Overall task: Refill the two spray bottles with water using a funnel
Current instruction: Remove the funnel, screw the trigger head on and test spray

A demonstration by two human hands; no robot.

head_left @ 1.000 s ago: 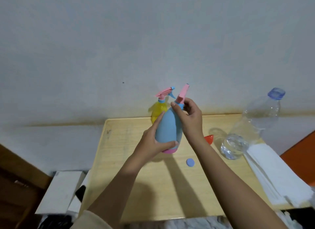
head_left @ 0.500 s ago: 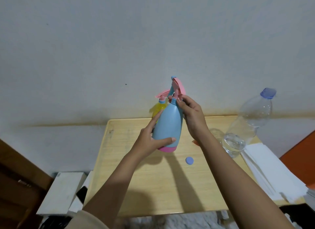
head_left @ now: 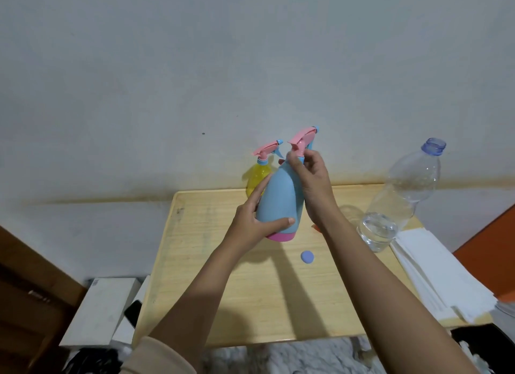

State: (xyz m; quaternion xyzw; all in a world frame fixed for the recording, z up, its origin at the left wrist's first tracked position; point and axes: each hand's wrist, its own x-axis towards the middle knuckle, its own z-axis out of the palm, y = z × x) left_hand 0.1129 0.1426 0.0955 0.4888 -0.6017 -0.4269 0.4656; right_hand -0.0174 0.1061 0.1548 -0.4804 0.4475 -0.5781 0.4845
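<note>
I hold the blue spray bottle (head_left: 278, 203) just above the table (head_left: 223, 262) at the centre of the frame, my left hand (head_left: 252, 224) wrapped around its lower body and my right hand (head_left: 310, 175) pinched on the collar beneath the pink trigger head (head_left: 302, 138). It seems light, probably near empty, and its smooth, stiff plastic could slip, so the wide belly is my firm hold while the narrow neck takes the twisting. The yellow spray bottle (head_left: 257, 178) stands just behind it, capped. The uncapped water bottle (head_left: 401, 195) leans at the right, its cap (head_left: 307, 257) lying below centre. I cannot clearly make out the funnel.
</note>
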